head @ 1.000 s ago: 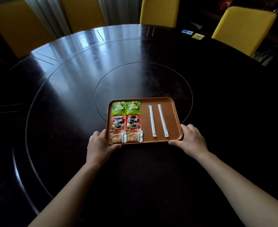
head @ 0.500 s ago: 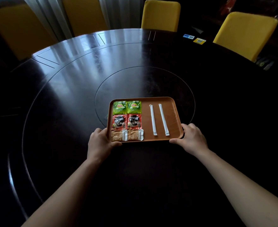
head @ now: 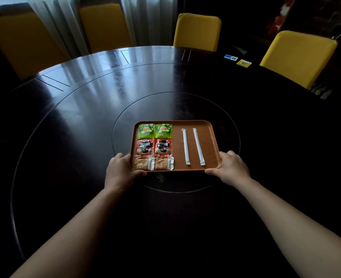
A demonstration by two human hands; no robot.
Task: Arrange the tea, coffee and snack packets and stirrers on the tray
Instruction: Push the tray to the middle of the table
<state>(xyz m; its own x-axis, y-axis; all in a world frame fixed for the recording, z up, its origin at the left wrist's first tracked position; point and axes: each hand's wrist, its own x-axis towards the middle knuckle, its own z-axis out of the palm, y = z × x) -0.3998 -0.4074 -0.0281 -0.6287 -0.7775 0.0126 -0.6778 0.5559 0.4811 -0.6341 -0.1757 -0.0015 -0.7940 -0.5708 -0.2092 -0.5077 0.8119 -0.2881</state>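
Note:
A brown tray rests on the dark round table. On its left half lie two green tea packets, below them two red coffee packets, and nearest me two tan snack packets. Two white wrapped stirrers lie side by side on the right half. My left hand grips the tray's near left corner, thumb on the front rim. My right hand grips the near right corner the same way.
The round table has an inset centre disc under the tray. Yellow chairs stand around the far edge. A blue card and a yellow card lie at the far right of the table.
Both hands keep hold of the tray's near corners. The tray with its packets has slid slightly away from me, and my view has tipped up a little.

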